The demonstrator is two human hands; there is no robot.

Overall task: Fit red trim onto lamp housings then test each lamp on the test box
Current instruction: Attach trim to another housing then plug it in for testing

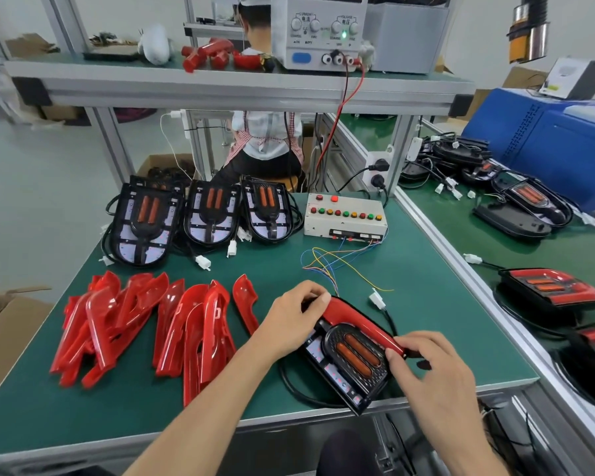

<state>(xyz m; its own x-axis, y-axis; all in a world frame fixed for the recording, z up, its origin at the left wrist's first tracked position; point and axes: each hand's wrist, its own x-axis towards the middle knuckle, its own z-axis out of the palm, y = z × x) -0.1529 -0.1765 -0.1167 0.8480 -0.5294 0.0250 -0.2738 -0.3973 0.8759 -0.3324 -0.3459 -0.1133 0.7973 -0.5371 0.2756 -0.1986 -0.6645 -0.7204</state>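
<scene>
A black lamp housing with two orange lenses lies at the near edge of the green bench. A red trim runs along its far and right side. My left hand grips the trim's far end with curled fingers. My right hand pinches the trim's near right end. The housing's white plug lies loose behind it. The beige test box, with coloured buttons and loose coloured wires, stands further back.
Several loose red trims are piled at the left. Three bare housings lean at the back left. Trimmed lamps lie on the right-hand bench. A power supply sits on the shelf, and a seated person is behind.
</scene>
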